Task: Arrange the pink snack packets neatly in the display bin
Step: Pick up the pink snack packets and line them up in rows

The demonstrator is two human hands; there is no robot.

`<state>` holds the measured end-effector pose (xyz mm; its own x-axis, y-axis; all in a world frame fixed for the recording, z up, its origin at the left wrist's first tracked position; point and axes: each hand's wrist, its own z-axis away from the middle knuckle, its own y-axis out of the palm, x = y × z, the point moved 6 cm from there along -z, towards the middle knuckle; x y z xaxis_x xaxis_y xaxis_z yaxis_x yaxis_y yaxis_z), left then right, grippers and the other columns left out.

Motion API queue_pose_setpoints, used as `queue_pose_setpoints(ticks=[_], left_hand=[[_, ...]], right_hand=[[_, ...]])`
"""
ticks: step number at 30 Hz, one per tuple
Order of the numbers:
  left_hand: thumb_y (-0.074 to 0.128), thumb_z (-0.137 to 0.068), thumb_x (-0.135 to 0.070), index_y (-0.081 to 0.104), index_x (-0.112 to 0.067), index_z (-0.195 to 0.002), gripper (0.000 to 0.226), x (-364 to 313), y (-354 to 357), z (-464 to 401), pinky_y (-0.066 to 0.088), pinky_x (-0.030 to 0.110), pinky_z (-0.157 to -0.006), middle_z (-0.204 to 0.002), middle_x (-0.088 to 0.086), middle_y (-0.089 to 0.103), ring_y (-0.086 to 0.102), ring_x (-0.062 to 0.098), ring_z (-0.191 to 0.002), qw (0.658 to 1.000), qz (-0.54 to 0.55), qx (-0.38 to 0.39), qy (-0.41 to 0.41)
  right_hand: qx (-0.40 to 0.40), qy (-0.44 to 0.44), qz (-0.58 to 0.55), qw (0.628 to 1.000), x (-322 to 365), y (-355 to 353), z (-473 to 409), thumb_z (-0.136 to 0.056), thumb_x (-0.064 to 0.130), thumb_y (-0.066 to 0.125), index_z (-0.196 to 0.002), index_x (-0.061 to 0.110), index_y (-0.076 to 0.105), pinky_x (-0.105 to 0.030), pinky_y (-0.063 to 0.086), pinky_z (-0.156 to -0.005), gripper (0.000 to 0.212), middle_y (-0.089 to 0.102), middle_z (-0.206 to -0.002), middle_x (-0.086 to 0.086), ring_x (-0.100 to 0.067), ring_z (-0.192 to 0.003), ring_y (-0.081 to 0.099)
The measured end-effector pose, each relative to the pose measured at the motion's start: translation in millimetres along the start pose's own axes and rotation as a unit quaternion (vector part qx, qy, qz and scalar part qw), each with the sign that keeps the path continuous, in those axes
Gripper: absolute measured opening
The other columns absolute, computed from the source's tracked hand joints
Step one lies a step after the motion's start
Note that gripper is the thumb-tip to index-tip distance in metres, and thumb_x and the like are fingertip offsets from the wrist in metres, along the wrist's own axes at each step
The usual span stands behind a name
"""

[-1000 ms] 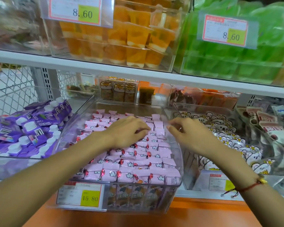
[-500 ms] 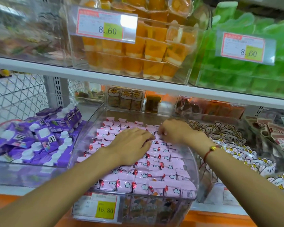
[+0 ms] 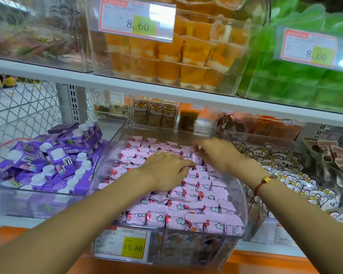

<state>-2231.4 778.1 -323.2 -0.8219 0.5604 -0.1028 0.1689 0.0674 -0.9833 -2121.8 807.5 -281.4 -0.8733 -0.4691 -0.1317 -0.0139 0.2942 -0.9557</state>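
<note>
Far left, a clear bin of purple drink cartons with white caps sits just beside the action, untouched. Moving in: the clear plastic display bin with the curved front wall, yellow 15.80 price tag on its face, and inside it the small pink snack packets with white cloud prints, laid in overlapping rows from front to back.

Left hand lies palm down on the packets in the middle of the bin, fingers stretched out and close together, pressing flat, nothing gripped. Its fingertips reach toward one pink packet standing on edge, which shows its printed back rather than lying in line.

Right hand, red cord bracelet on the wrist, is over the rear rows just beside that upturned packet, fingers bent downward. It is blurred, so I cannot tell whether it pinches a packet or only touches one.

To the right, a bin of white cartoon-face packets.

My read: this is mid-tidying, front rows look settled, back rows looser. The next move likely calls for laying that upright packet flat into its row while the left hand steadies its neighbours.
</note>
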Motion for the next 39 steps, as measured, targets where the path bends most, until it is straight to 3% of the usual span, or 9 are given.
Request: queue_pose_setpoints(ticks=[4, 12, 16, 20, 25, 28, 31, 34, 39], left_hand=[[0.022, -0.103, -0.034, 0.036, -0.037, -0.142, 0.042, 1, 2, 1, 0.030, 0.038, -0.103, -0.141, -0.003, 0.049, 0.042, 0.022, -0.128, 1.000, 0.003, 0.009, 0.001], [0.032, -0.102, -0.034, 0.044, -0.035, -0.138, 0.038, 2, -3, 5, 0.039, 0.032, -0.093, -0.129, -0.008, 0.058, 0.050, 0.020, -0.121, 0.997, 0.076, -0.034, -0.002], [0.055, -0.090, -0.047, 0.041, -0.024, -0.137, 0.054, 9, -26, 12, 0.042, 0.029, -0.090, -0.134, -0.004, 0.053, 0.053, 0.015, -0.116, 0.962, 0.174, -0.195, -0.074], [0.069, -0.075, -0.055, 0.029, -0.026, -0.142, 0.084, 3, -42, 12, 0.043, 0.032, -0.096, -0.143, -0.008, 0.043, 0.046, 0.011, -0.124, 0.939, 0.276, -0.196, -0.058], [0.067, -0.085, -0.038, 0.059, -0.029, -0.122, 0.039, 0, -57, 18, 0.054, 0.028, -0.075, -0.114, -0.013, 0.066, 0.063, 0.008, -0.096, 0.920, 0.332, -0.207, -0.018], [0.064, -0.086, -0.041, 0.071, -0.023, -0.106, 0.028, 9, -51, 17, 0.048, 0.025, -0.062, -0.092, 0.002, 0.074, 0.062, 0.013, -0.073, 0.875, 0.452, -0.138, -0.104], [0.063, -0.085, -0.044, 0.073, -0.018, -0.092, 0.029, 11, -42, 21, 0.040, 0.011, -0.045, -0.074, 0.001, 0.075, 0.062, 0.007, -0.056, 0.803, 0.559, -0.095, -0.184], [0.065, -0.081, -0.046, 0.074, -0.016, -0.087, 0.032, 7, -42, 21, 0.040, 0.011, -0.042, -0.070, 0.001, 0.074, 0.062, 0.007, -0.053, 0.815, 0.538, -0.093, -0.194], [0.056, -0.078, -0.063, 0.074, -0.022, -0.091, 0.046, -4, -48, 20, 0.039, 0.023, -0.057, -0.069, -0.005, 0.073, 0.061, 0.000, -0.052, 0.850, 0.494, -0.101, -0.150]], right_hand=[[-0.066, 0.050, -0.101, 0.991, -11, -7, 4, -0.092, 0.023, 0.058, -0.093, 0.021, 0.059, -0.036, 0.053, -0.076, 0.002, 0.068, -0.095, 0.002, -0.019, -0.087, 0.065], [-0.207, 0.091, -0.242, 0.944, -15, -28, 16, -0.094, 0.018, 0.053, -0.097, 0.013, 0.057, -0.038, 0.057, -0.072, 0.006, 0.066, -0.091, -0.002, -0.017, -0.076, 0.065], [-0.321, 0.145, -0.356, 0.866, -24, -43, 35, -0.096, 0.012, 0.048, -0.098, 0.011, 0.053, -0.014, 0.048, -0.063, 0.005, 0.060, -0.085, 0.004, 0.002, -0.069, 0.059], [-0.345, 0.235, -0.492, 0.764, -35, -44, 50, -0.097, 0.014, 0.048, -0.099, 0.012, 0.055, -0.030, 0.051, -0.080, 0.008, 0.064, -0.094, -0.003, -0.016, -0.087, 0.062], [-0.208, 0.266, -0.686, 0.644, -23, -25, 50, -0.096, 0.017, 0.051, -0.109, 0.004, 0.057, -0.015, 0.053, -0.058, 0.019, 0.070, -0.095, -0.006, -0.010, -0.071, 0.067], [-0.209, 0.274, -0.590, 0.731, -25, -33, 54, -0.094, 0.023, 0.054, -0.114, 0.010, 0.055, -0.020, 0.051, -0.068, 0.024, 0.066, -0.095, 0.002, -0.006, -0.076, 0.063], [-0.179, 0.170, -0.473, 0.846, -14, -49, 52, -0.090, 0.023, 0.059, -0.127, 0.025, 0.046, -0.026, 0.038, -0.096, 0.039, 0.055, -0.124, 0.009, -0.010, -0.115, 0.050], [-0.070, 0.036, -0.339, 0.937, 13, -50, 49, -0.085, 0.024, 0.065, -0.140, 0.034, 0.034, -0.029, 0.022, -0.104, 0.065, 0.035, -0.133, 0.018, -0.006, -0.129, 0.026], [-0.151, -0.028, -0.158, 0.976, 22, -57, 47, -0.081, 0.024, 0.070, -0.116, 0.024, 0.063, -0.036, 0.037, -0.088, 0.036, 0.057, -0.107, 0.004, -0.012, -0.100, 0.041]])
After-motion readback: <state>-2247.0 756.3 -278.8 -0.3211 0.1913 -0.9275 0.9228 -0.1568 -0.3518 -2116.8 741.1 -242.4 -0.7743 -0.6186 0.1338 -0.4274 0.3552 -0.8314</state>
